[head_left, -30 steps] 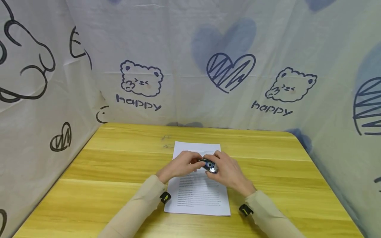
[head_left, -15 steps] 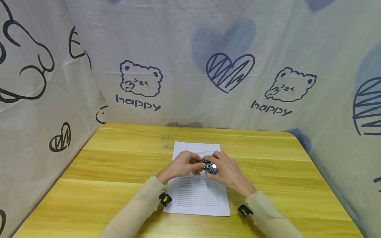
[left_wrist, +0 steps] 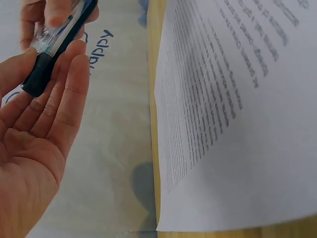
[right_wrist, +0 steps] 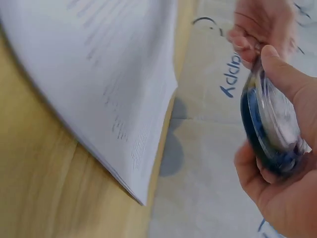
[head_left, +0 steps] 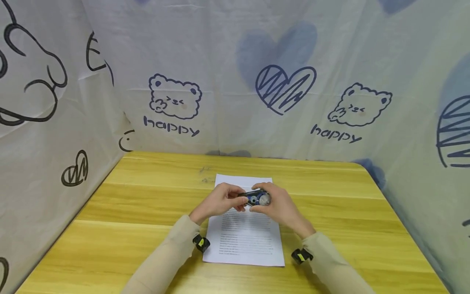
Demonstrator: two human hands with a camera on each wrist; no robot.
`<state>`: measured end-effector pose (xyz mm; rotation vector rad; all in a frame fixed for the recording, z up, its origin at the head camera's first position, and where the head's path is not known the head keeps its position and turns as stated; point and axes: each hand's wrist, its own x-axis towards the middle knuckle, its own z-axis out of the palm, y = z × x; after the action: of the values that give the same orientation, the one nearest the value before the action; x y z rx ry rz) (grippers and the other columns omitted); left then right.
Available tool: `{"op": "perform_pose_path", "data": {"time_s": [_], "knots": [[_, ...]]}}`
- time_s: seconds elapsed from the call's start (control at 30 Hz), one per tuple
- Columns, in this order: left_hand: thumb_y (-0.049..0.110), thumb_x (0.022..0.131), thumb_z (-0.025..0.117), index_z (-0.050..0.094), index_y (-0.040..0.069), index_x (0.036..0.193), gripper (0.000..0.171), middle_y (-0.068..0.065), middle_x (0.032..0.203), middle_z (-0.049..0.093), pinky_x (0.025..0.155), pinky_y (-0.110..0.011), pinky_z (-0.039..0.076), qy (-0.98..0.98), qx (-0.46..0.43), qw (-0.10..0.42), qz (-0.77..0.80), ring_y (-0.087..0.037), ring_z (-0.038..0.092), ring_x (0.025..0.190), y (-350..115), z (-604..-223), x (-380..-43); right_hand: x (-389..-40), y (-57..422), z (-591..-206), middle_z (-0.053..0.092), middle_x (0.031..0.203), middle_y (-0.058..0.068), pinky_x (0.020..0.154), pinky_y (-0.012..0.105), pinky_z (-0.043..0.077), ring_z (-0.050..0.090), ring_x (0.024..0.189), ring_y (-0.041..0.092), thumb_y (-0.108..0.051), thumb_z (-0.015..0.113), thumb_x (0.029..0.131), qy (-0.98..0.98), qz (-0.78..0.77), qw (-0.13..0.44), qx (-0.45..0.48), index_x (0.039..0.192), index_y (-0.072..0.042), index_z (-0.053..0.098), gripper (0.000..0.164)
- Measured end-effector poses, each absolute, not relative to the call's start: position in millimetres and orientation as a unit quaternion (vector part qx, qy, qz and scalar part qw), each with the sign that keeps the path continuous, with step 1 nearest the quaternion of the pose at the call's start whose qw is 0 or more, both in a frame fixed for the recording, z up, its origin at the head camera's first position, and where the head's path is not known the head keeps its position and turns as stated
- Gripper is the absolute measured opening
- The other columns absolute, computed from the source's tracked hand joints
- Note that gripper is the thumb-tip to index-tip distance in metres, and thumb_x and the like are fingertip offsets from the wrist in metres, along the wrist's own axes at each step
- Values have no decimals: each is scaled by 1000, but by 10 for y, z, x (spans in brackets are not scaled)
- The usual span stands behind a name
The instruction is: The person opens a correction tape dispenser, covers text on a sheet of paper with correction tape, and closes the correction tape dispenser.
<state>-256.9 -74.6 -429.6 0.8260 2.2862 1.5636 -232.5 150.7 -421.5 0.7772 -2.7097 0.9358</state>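
Note:
A correction tape (head_left: 254,199) with a dark blue body and a clear cover is held between both hands above the printed sheets. My left hand (head_left: 219,201) pinches its narrow end; the left wrist view shows a dark end piece (left_wrist: 38,75) between thumb and fingers. My right hand (head_left: 282,205) grips the wide, rounded end, thumb on one side and fingers on the other, as the right wrist view shows. Beneath the hands lie the white sheets (head_left: 247,241), covered with lines of small print. The hands hide part of the upper text.
The sheets rest on a yellow wooden table (head_left: 147,200). A pale cloth (head_left: 227,114) with drawn bears and hearts hangs behind it and at both sides. Each wrist wears a black band, with beige sleeves (head_left: 165,257) behind.
Both hands have risen slightly, away from the person, with the correction tape. The tape has turned to lie more level, and more of its face shows. The sheets have stayed in place.

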Motion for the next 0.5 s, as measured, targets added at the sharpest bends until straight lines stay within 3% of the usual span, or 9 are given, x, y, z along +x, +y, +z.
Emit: {"op": "perform_pose_path", "data": {"time_s": [0.17, 0.33, 0.5], "knots": [[17, 96, 64, 69, 2, 111, 22, -19, 91, 73, 77, -53, 58, 772, 290, 116, 554, -44, 70, 85, -759, -4265, -2558, -2359, 1550, -4170, 68, 106, 5, 71, 30, 55, 64, 84, 15, -35, 84, 77, -885, 432, 1, 172, 116, -20, 65, 45], [16, 96, 64, 68, 2, 112, 21, -23, 95, 72, 79, -56, 56, 762, 297, 111, 565, -47, 69, 87, -754, -4250, -2543, -2361, 1572, -4153, 67, 102, 14, 67, 45, 59, 68, 77, 26, -29, 84, 79, -841, 518, -56, 142, 117, -14, 65, 45], [20, 94, 67, 71, 8, 108, 19, -15, 88, 74, 74, -55, 57, 779, 314, 96, 535, -37, 71, 80, -752, -4213, -2523, -2335, 1587, -4149, 66, 108, 18, 70, 53, 59, 67, 88, 38, -25, 81, 82, -795, 576, -95, 167, 121, -11, 65, 45]]}}
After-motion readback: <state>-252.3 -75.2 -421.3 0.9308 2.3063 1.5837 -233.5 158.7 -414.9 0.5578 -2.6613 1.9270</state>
